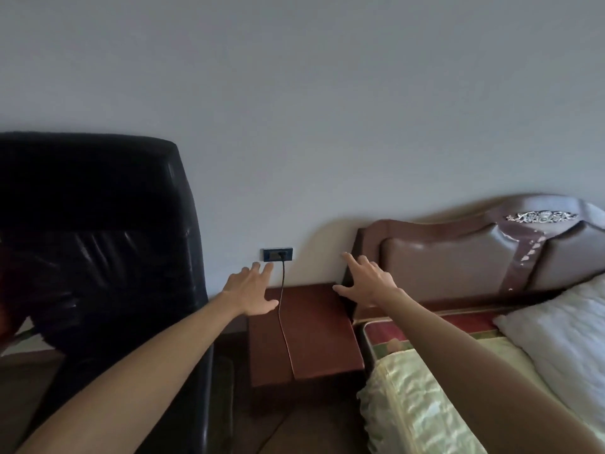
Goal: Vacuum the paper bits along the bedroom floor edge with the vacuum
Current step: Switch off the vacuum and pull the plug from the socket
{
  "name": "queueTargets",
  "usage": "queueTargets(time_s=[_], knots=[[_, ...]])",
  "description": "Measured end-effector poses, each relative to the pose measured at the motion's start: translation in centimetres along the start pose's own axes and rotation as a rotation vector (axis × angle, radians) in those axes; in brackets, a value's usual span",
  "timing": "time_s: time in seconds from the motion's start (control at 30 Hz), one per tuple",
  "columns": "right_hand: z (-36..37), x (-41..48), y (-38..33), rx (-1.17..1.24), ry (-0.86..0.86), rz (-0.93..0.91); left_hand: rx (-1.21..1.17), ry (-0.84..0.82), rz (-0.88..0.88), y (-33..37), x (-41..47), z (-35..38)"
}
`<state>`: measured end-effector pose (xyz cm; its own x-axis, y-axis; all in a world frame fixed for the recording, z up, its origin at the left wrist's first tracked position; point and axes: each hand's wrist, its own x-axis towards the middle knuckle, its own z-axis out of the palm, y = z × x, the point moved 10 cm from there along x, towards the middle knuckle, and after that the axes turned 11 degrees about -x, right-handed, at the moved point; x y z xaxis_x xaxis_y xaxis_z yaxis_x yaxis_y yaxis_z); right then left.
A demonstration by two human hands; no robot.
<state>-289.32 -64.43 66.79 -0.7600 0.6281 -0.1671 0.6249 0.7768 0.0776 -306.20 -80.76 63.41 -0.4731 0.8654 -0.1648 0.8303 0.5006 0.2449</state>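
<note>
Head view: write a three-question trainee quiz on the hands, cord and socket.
1. True or false: the left hand grips the cord.
2. The cord's plug sits in the wall socket above which piece of furniture? A) black chair B) nightstand C) bed
3. Fill in: both hands have their fingers ____.

Key: 1. False; the hand is open beside it. 2. B, the nightstand. 3. Spread; the right hand holds nothing either.
</note>
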Motion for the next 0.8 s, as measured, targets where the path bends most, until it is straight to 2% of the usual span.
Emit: queueTargets(time_s=[0.23,0.43,0.8], knots=[[2.6,11.8,-0.9,0.008,-0.057,-0.121,0.005,-0.05,-0.14,-4.3,5.7,3.4],[7.8,22.6,-0.4,0.034,-0.139,-0.203,-0.097,-0.1,-0.275,-7.2,12.1,7.8],[19.9,30.3,-3.9,0.013,-0.346,-0.334,-0.213,-0.239,-0.413,-9.9,17.1,18.6]])
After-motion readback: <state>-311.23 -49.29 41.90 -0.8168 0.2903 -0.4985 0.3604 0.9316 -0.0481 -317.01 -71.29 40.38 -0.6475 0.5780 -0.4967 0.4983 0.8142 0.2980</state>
